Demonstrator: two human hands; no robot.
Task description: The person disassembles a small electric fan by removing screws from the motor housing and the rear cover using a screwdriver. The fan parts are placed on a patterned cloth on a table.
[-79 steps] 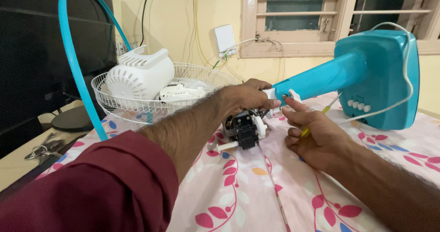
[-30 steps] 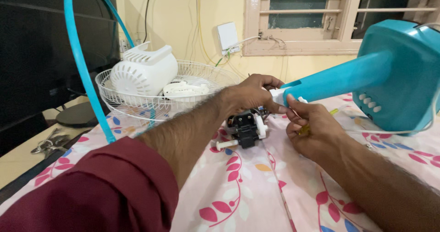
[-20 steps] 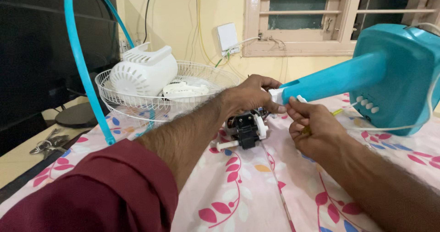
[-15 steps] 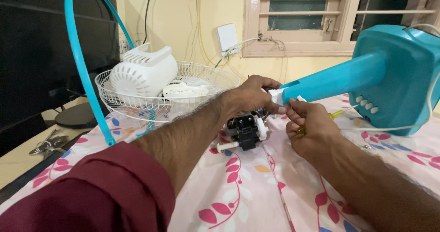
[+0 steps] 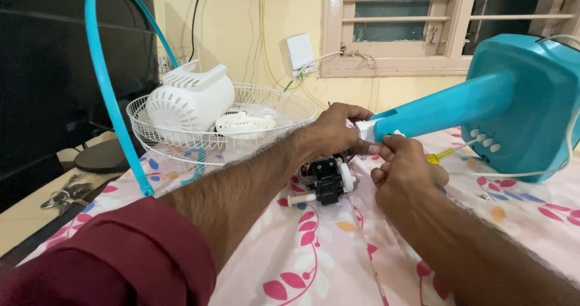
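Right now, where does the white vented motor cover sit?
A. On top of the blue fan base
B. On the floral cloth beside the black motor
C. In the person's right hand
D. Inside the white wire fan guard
D: the white vented motor cover rests inside the white wire fan guard, left of both hands and apart from the black motor on the cloth.

The surface (image 5: 338, 264) is covered with a pink cloth printed with red and white leaf sprigs. Lying directly on it: a white wire fan guard (image 5: 223, 140) at the far left, a black and white fan motor (image 5: 326, 182) near the middle, and a turquoise fan stand (image 5: 513, 106) tipped on its side at the right. A white cord (image 5: 525, 174) trails across the cloth beside the stand. Keys (image 5: 63, 192) lie on the bare beige edge at the left.
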